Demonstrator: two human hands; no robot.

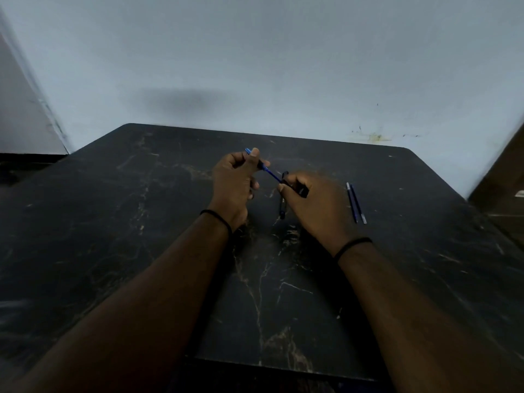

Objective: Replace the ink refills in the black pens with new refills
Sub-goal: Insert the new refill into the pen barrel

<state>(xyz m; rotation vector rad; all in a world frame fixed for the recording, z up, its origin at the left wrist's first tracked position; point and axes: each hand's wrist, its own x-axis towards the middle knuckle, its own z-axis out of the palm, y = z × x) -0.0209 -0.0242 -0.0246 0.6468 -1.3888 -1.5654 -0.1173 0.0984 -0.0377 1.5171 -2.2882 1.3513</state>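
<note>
Here the left hand (235,180) pinches a thin blue ink refill (270,173), the right hand (309,198) grips the black plastic pen barrel (295,187); pulling crooked could bend it.

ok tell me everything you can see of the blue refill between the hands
The blue refill is a thin, straight plastic-looking rod, bright blue, held above the dark marble-look table. It slants from upper left to lower right. The left hand pinches its upper end, where a blue tip pokes out past the thumb. Its lower end meets the black pen barrel gripped by the right hand; how far it sits inside cannot be told.
</note>
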